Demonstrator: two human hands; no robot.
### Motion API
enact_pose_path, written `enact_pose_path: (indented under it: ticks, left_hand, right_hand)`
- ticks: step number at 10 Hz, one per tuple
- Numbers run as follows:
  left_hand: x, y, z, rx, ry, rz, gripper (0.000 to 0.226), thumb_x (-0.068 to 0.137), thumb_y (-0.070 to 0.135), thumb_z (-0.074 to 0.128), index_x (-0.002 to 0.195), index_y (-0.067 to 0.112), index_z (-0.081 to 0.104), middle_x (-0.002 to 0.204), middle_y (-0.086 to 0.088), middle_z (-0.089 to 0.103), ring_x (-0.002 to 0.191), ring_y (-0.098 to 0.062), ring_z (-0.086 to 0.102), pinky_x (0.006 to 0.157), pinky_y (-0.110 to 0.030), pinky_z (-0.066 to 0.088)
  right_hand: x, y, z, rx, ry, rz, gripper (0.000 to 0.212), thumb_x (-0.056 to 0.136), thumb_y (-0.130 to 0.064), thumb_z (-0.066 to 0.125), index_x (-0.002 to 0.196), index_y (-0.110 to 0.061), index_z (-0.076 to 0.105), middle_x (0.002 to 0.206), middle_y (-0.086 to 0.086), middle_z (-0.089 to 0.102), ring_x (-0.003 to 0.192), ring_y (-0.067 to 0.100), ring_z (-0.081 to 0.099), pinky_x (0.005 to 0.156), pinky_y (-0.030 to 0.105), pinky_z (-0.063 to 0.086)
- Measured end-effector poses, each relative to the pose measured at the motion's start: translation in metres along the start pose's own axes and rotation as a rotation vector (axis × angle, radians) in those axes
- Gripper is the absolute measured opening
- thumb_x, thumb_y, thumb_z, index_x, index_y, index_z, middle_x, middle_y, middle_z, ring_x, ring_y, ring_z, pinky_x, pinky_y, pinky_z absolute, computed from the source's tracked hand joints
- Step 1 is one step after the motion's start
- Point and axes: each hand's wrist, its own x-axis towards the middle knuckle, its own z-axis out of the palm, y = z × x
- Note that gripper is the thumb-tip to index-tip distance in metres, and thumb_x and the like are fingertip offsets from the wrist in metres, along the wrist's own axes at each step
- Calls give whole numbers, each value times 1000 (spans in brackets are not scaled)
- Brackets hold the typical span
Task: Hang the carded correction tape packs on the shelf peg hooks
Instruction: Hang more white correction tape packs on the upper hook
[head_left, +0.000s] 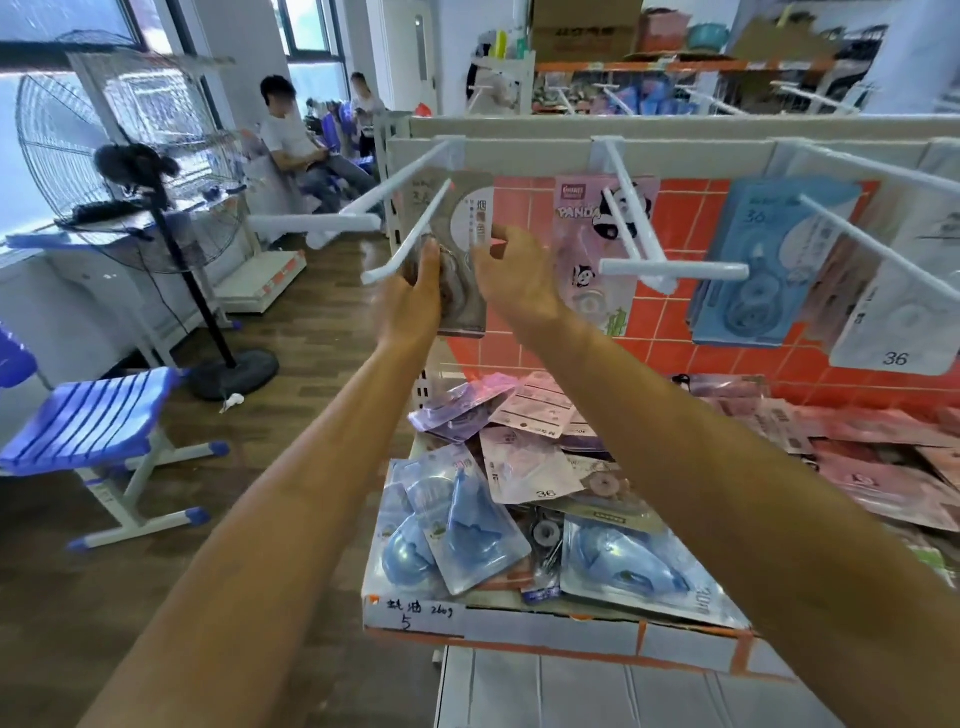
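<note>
Both hands up at the leftmost hook (415, 231), top-left corner of the display. Grey pack (464, 208) between them, hanging upright against the backboard (675, 322), tucked behind the hook's wire. Left hand (413, 296) with straight fingers laid on the pack's left side: steadying, by the look of it, to stop the card swinging. Right hand (514, 283) curled in at the right edge, pinching the card, probably to guide it along the wire. Hole over the wire or not? Cannot tell, too blurred at the top.

Along the row to the right, a panda pack (576, 244), a blue pack (763, 270) and a white pack (893, 322), one kind per hook, so likely sorting by design. Down below, a loose heap of packs (524, 467) piled at the left end of the shelf (493, 631), just under the hooks and within easy reach. Plenty left to hang, judging by that pile.
</note>
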Motion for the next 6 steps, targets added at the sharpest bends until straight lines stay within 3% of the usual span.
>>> enact_pose_path:
  ticks: [1,2,3,4,5,6]
  left_hand:
    - [7,-4,2,58,-28,14,44,96,53,44,101,12,59,86,-1,61,75,-13,56,72,-18,49]
    - [2,-13,1,141,-87,20,49,98,51,39,114,9,59,109,-8,63,95,-20,55,84,-32,44]
    - [-10,-29,-1,206,-144,-12,54,99,48,39,129,6,51,121,-9,59,112,-24,54,88,-32,41]
    - [-29,-46,-1,294,-165,-70,52,99,43,43,131,2,45,125,-15,56,117,-30,51,93,-35,41]
    - [-53,-66,2,443,-284,-46,45,94,37,47,119,1,54,116,-20,58,109,-35,54,89,-39,45]
    - [-82,-79,2,551,-377,38,30,91,31,51,102,5,61,101,-16,63,92,-31,58,71,-32,40]
  right_hand:
    - [0,2,-1,-19,-58,14,34,92,-24,51,120,-6,57,119,16,61,113,30,56,103,45,41]
    - [-17,1,-5,-88,-171,40,38,98,-16,43,130,3,48,134,23,50,128,36,43,110,46,29]
    - [-26,20,1,-116,-56,23,35,95,-16,50,125,2,51,120,21,59,113,35,56,99,45,45]
    - [-54,36,-5,-138,-140,15,41,93,-8,50,133,-4,46,126,16,58,112,31,56,92,32,43]
    - [-77,60,-11,-222,-245,11,45,95,-13,50,140,-7,43,137,13,52,125,28,49,100,30,37]
    - [-98,81,-16,-278,-290,20,41,93,-13,53,134,-8,51,137,10,53,128,25,46,103,29,32]
